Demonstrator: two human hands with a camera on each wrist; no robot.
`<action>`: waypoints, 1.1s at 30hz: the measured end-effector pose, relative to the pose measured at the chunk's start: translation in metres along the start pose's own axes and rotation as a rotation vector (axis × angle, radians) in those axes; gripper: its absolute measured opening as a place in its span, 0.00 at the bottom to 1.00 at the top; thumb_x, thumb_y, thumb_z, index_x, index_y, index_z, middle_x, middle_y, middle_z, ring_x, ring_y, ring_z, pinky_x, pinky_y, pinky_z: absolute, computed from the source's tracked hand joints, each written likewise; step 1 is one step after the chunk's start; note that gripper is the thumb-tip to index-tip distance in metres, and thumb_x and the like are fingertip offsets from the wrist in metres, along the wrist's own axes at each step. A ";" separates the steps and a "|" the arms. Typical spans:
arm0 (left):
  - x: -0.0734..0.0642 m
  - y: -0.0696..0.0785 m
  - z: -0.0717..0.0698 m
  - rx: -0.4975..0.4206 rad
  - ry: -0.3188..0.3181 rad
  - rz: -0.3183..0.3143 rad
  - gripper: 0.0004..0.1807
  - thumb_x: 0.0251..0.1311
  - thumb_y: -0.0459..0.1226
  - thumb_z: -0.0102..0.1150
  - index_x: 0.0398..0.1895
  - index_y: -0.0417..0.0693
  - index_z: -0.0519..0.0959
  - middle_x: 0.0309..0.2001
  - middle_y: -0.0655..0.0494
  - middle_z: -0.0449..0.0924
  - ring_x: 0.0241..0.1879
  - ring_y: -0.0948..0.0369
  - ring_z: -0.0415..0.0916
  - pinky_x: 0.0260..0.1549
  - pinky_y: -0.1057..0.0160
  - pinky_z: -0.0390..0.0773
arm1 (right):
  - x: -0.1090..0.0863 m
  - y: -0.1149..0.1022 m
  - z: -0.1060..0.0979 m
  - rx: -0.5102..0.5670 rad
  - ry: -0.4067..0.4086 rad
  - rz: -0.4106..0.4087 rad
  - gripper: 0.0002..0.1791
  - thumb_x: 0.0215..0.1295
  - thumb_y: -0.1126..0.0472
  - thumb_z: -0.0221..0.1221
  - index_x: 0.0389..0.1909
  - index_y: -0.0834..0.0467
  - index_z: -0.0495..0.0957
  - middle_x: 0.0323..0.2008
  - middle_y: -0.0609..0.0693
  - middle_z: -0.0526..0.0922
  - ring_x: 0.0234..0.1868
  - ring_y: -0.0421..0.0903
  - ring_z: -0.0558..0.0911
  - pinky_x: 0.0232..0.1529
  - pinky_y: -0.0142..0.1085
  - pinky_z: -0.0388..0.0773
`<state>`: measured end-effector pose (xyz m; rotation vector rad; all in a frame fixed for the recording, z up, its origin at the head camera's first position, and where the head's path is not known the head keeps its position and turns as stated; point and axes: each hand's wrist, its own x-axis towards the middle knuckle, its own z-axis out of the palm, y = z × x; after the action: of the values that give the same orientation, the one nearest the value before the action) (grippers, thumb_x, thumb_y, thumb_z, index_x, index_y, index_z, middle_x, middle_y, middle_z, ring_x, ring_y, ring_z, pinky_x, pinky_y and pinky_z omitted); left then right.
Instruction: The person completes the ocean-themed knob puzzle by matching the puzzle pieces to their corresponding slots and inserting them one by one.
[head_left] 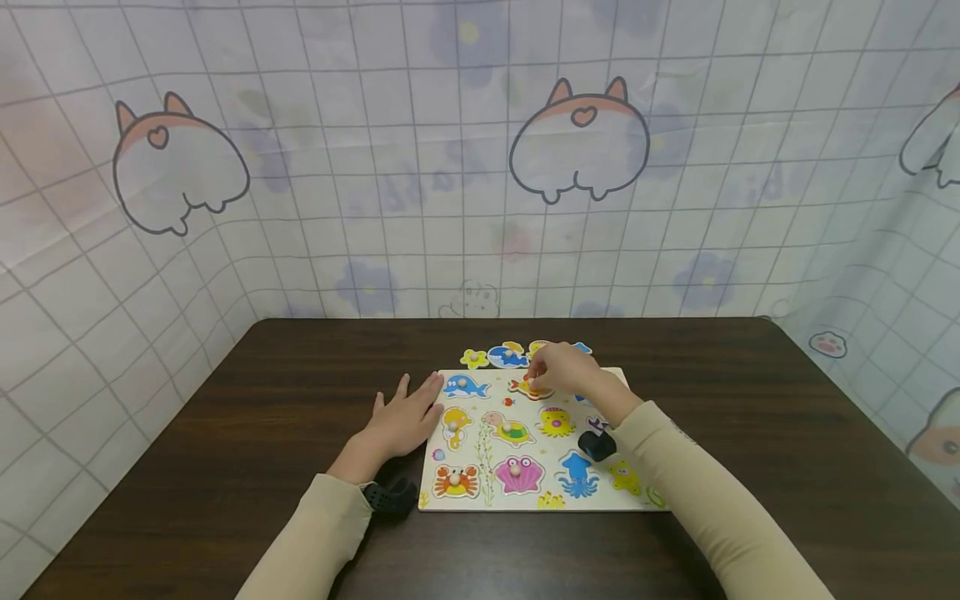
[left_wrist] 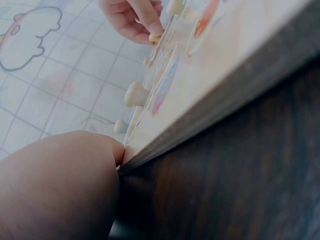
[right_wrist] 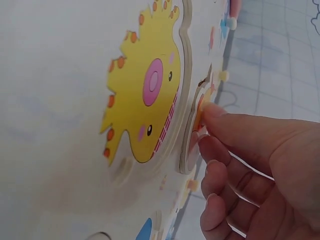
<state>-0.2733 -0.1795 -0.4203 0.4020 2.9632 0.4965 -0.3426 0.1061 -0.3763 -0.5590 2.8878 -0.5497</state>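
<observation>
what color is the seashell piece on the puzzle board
The seashell piece on the puzzle board is pink; the head view shows it best.

Worktop (head_left: 187, 500): dark brown, wood-grain streaks.
Backdrop (head_left: 442, 237): whitish cloth, grey grid lines, beyond far edge and along both sides, some creases.
Corgi-rear prints (head_left: 579, 158): rounded, grey outline; one left, one centre, third cut off at right edge.
Flower prints (head_left: 367, 287): faint purple, yellow centres.
Paw print (head_left: 828, 344): pinkish, right side.
</observation>
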 end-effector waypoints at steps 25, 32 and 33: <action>0.001 -0.001 0.001 0.001 0.002 -0.001 0.35 0.80 0.50 0.41 0.84 0.52 0.49 0.82 0.53 0.46 0.80 0.39 0.35 0.68 0.25 0.36 | -0.001 -0.006 0.001 0.010 -0.049 0.028 0.05 0.68 0.58 0.68 0.33 0.54 0.85 0.29 0.47 0.80 0.33 0.45 0.76 0.36 0.37 0.74; 0.000 0.000 0.000 0.001 -0.003 0.001 0.35 0.80 0.50 0.41 0.84 0.52 0.49 0.82 0.52 0.45 0.80 0.39 0.34 0.68 0.25 0.35 | -0.001 -0.004 -0.001 0.011 -0.064 0.019 0.04 0.69 0.57 0.67 0.37 0.54 0.86 0.31 0.48 0.80 0.33 0.46 0.76 0.37 0.37 0.74; 0.000 0.000 0.000 0.003 -0.003 0.000 0.35 0.80 0.50 0.41 0.84 0.52 0.49 0.82 0.52 0.45 0.80 0.39 0.34 0.68 0.25 0.35 | -0.001 -0.003 -0.001 0.016 -0.066 0.018 0.04 0.69 0.57 0.67 0.38 0.54 0.87 0.31 0.47 0.80 0.34 0.46 0.76 0.37 0.37 0.75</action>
<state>-0.2732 -0.1798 -0.4201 0.4032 2.9609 0.4912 -0.3406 0.1042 -0.3738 -0.5379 2.8212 -0.5411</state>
